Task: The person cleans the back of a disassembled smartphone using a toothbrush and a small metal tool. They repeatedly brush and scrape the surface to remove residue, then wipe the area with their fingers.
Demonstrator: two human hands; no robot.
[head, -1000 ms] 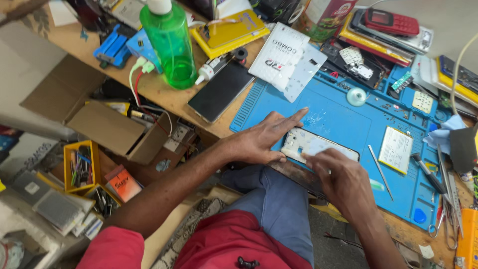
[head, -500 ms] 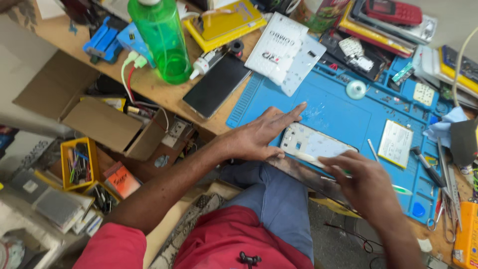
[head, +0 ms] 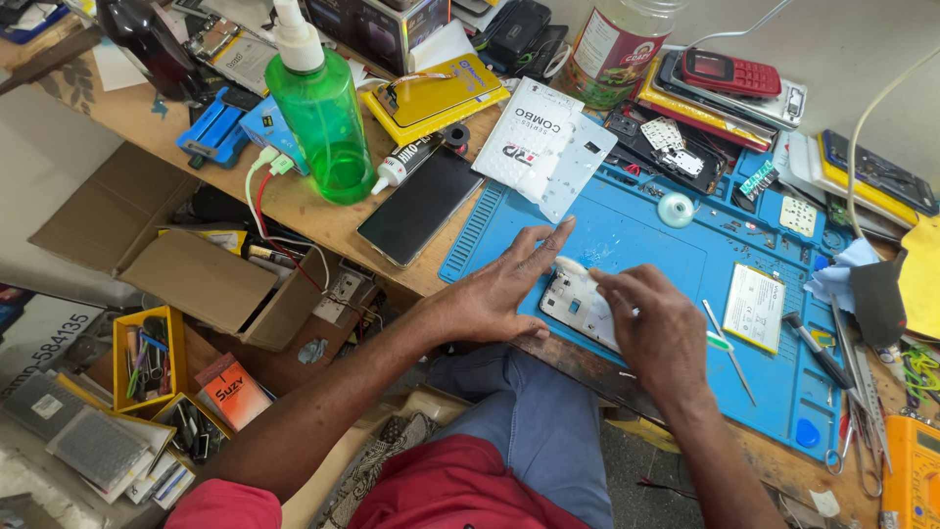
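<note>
A white phone frame (head: 576, 308) lies near the front edge of a blue work mat (head: 627, 230). My left hand (head: 499, 286) rests flat on the mat, fingers stretched out, with its thumb side against the frame's left end. My right hand (head: 658, 333) lies over the frame's right part and hides it. Its fingertips pinch a small white wad (head: 572, 265) pressed onto the frame's upper left corner.
A green pump bottle (head: 318, 118), a glue tube (head: 399, 167) and a black phone (head: 421, 206) sit left of the mat. A flat battery (head: 754, 306), thin hand tools (head: 729, 355), a tape roll (head: 676, 209) and a white packet (head: 539, 142) crowd the mat. An open cardboard box (head: 215, 284) stands below the bench.
My right hand has moved up and left, from the frame's lower right end onto the frame, bringing the white wad to its upper left corner. My left hand stays flat in place.
</note>
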